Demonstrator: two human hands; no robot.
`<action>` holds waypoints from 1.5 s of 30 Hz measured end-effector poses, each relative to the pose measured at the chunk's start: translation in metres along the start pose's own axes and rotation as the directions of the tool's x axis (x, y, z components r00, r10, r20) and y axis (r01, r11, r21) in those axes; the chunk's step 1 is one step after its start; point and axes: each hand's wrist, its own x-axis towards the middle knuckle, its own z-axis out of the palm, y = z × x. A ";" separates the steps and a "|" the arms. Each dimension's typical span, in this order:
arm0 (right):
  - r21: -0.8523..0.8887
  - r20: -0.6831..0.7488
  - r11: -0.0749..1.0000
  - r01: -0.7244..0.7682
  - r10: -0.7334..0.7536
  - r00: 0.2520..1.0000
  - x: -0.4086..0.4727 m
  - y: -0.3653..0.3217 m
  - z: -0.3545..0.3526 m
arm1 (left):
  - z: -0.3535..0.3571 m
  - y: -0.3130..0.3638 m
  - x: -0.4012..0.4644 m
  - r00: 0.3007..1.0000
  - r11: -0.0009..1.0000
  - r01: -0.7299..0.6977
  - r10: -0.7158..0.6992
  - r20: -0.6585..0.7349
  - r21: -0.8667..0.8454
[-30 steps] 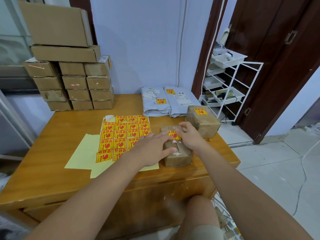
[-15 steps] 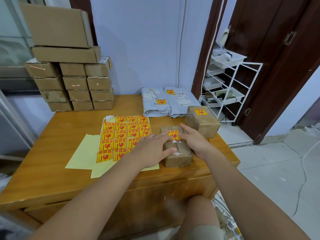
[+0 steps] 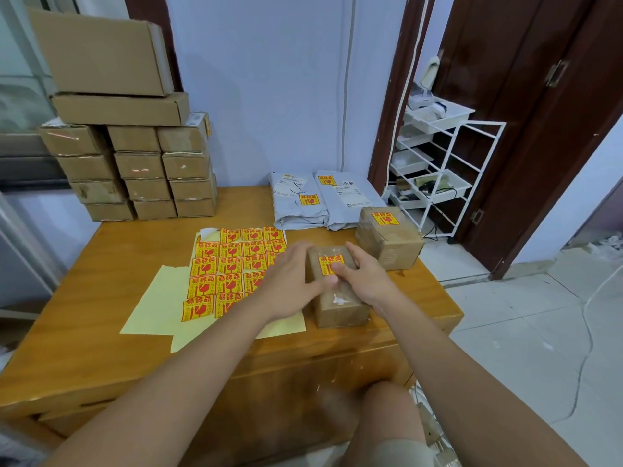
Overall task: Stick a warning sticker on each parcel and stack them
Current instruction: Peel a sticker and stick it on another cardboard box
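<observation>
Right hand (image 3: 362,281): our fingers lie flat, pressing the sticker (image 3: 331,264) onto the parcel (image 3: 338,298) beneath.
Left hand (image 3: 291,281): steadies its near side, fingers relaxed.
Next: we judge stacking follows.

Red characters "易碎品" above a broken-glass sign stand on each yellow sticker of the sticker sheet (image 3: 232,271) and on the sticker (image 3: 328,263) atop the near parcel (image 3: 337,291). The same label marks the far parcel (image 3: 387,237) and both grey mail bags (image 3: 303,203); their white shipping labels are too small to read.
</observation>
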 end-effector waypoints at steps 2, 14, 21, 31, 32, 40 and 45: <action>-0.034 -0.007 0.999 0.018 -0.018 1.000 -0.001 0.001 0.000 | 0.000 -0.001 0.021 0.992 0.969 0.099 -0.113 -0.052 -0.226; -0.018 -0.010 0.999 0.028 -0.028 1.000 0.000 0.003 0.000 | 0.016 -0.004 0.063 0.973 0.935 0.167 -0.207 -0.099 -0.314; 0.015 -0.023 1.000 0.008 -0.007 1.000 0.001 0.004 0.002 | 0.015 -0.009 0.065 0.981 0.936 0.138 -0.173 -0.082 -0.324; 0.009 -0.028 1.000 0.012 -0.012 1.000 -0.002 0.004 0.002 | 0.011 -0.010 0.060 0.986 0.931 0.157 -0.165 0.005 -0.329; 0.015 -0.026 1.000 0.012 -0.011 1.000 -0.001 0.004 0.001 | 0.011 -0.011 0.059 0.988 0.933 0.151 -0.156 0.011 -0.327; 0.039 -0.024 0.999 -0.012 0.013 1.000 0.000 0.005 0.003 | 0.005 -0.008 0.057 0.996 0.975 0.094 -0.095 0.007 -0.199; 0.042 -0.023 0.999 -0.011 0.012 1.000 0.000 0.004 0.003 | 0.000 -0.008 0.050 0.993 0.969 0.106 -0.092 0.070 -0.222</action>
